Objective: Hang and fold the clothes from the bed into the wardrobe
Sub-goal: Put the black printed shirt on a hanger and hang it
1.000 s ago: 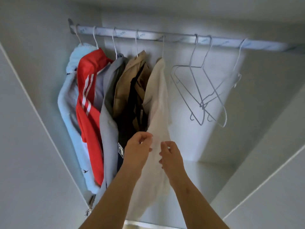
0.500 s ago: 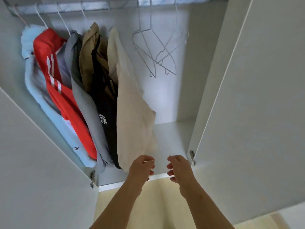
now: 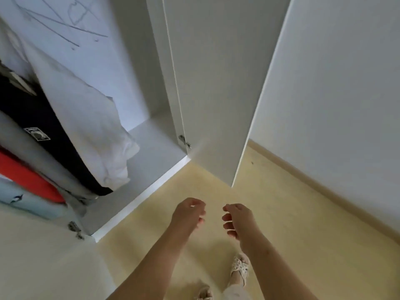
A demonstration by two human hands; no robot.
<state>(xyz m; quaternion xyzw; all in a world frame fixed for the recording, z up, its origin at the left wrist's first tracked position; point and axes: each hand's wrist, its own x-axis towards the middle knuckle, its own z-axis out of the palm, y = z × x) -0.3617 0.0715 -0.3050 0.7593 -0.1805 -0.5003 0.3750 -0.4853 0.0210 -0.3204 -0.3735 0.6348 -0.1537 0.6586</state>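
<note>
The tall white wardrobe (image 3: pixel 155 152) stands open. Its white right door (image 3: pixel 216 83) is swung out towards the person, with its free edge over the pale yellow floor (image 3: pixel 292 224). Between this edge and the wardrobe's bottom lip there is open floor to step back and turn. I think the door corner and the lower hinge are where a sleeve could catch.

Inside, at the left, clothes already hang close together: a soft cream-white garment (image 3: pixel 86 118) outermost, then a black one with a small label (image 3: pixel 43 118), a grey one, a red one and a light blue one. To their right the wardrobe bottom shows bare, and thin wire hangers (image 3: pixel 65 24) hang above, blurred.

Such cloth I judge light, limp and not fragile. It is best taken at the shoulders or collar, because it may slide from thin wire. The bed is not in view.

The left hand (image 3: pixel 188 215) and the right hand (image 3: pixel 240 221) are low over the floor, near each other but apart. Their fingers are loosely curled and hold nothing.
</note>
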